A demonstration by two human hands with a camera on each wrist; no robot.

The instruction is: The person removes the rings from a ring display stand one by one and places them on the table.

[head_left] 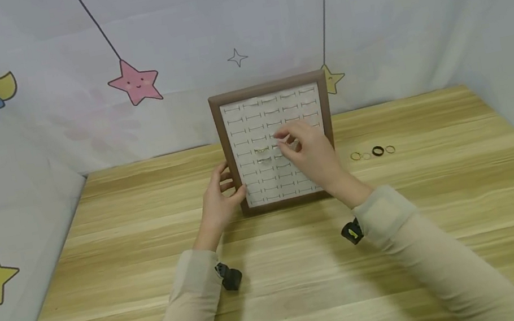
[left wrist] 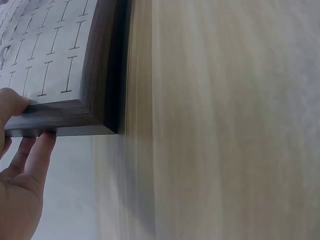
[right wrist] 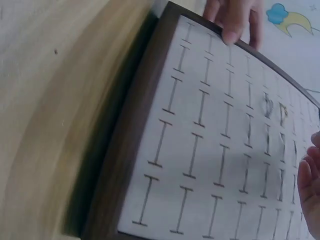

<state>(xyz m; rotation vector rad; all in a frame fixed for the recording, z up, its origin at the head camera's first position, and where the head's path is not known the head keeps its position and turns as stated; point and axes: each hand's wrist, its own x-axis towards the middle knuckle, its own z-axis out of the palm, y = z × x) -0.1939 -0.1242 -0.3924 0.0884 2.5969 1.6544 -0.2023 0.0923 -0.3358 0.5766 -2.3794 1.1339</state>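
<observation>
A ring display board (head_left: 268, 181), white and slotted within a brown frame, leans back on the table. My left hand (head_left: 218, 202) grips its left edge, thumb on the front and fingers behind, as the left wrist view also shows. My right hand (head_left: 312, 153) is at the middle of the board, its thumb and index fingertips close together by a slot; I cannot tell whether a ring is between them. Just left of those fingertips, a gold ring (head_left: 261, 150) sits in a slot, with a silvery ring (head_left: 264, 160) in the slot below.
Several loose rings lie in a row on the table right of the board, among them a black ring (head_left: 377, 151) and a gold ring (head_left: 356, 156). Behind the wooden table (head_left: 141, 204) hangs a white curtain (head_left: 183, 35) printed with stars and moons.
</observation>
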